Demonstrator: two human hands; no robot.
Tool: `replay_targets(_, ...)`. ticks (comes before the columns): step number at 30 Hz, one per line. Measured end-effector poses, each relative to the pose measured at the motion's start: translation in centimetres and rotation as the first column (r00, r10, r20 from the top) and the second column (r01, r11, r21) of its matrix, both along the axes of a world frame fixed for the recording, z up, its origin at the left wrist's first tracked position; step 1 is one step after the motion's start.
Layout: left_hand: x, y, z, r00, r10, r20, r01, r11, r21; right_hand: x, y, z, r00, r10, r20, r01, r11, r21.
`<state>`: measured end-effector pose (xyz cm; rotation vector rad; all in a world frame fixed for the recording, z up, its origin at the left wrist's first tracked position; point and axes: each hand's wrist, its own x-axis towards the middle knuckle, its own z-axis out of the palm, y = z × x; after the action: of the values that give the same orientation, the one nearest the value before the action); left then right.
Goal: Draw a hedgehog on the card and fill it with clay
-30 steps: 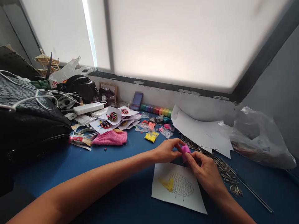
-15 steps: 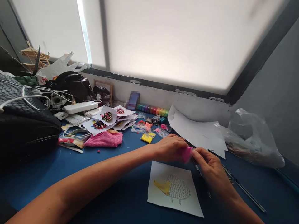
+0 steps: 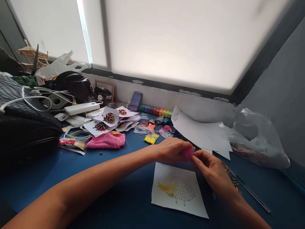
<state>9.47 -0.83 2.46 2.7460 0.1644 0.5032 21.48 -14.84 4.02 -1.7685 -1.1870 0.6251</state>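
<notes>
Fingers closed, my left hand [image 3: 172, 149] grips a small bright pink packet [image 3: 186, 154], with what looks like a clear plastic edge on its right. My right hand [image 3: 209, 163] pinches at that edge with thumb and fingers. Most of the packet is covered by my left fingers. Just below both hands lies a white paper [image 3: 181, 208] with a drawn round-bodied animal [image 3: 183, 190]. Its pointed head is covered in yellow, and the body carries rows of small pencil marks.
Beyond my hands lie a yellow clay packet [image 3: 151, 138] and several small plastic bags. A pink cloth [image 3: 106, 141] and paper cards with decorated animals [image 3: 101, 126] are at left. White sheets [image 3: 197, 128], a plastic bag [image 3: 262, 143] and a metal rod [image 3: 254, 194] lie at right.
Both hands have shifted slightly left and up with the pink packet. The view has moved a little. My hands still hold the packet between them.
</notes>
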Motion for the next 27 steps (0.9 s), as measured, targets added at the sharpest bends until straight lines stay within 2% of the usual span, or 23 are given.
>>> replay_targets(6, -0.3, -0.1, 0.7, 0.998, -0.063, -0.024, 0.061, 0.996, -0.058, 0.3, -0.2, -0.2, 0.999, 0.019, -0.039, -0.018, 1.0, 0.006)
replay_targets(13, -0.2, 0.1, 1.6, 0.999, -0.04, -0.015, 0.036, 0.984, -0.177, 0.6, -0.2, -0.3, 0.996, 0.065, -0.067, -0.062, 0.997, 0.048)
replay_targets(27, -0.5, 0.4, 1.6, 0.997, -0.077, -0.023, 0.062, 0.926, -0.371, 1.0, -0.4, -0.5, 0.991, 0.059, -0.118, -0.053, 0.997, 0.052)
